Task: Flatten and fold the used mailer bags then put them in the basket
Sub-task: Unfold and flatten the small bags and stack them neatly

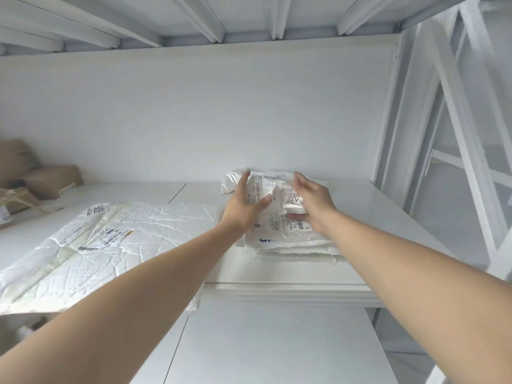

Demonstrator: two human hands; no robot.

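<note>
Left hand (243, 207) and right hand (314, 206) both grasping crumpled mailer bag (273, 191), above folded stack (293, 246) at 6 o'clock, flattened mailer (116, 245) at 9 o'clock on table (368, 206).

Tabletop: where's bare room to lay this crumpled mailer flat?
Bare strip right of the folded stack, out to the table edge; another behind the large flat mailer, up to the wall. Crowded at the stack and by the brown bags far left.

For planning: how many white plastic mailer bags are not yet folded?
2: a large flat white mailer bag lying left; a crumpled white mailer bag between left hand and right hand. The folded pile beneath may hide more.
</note>
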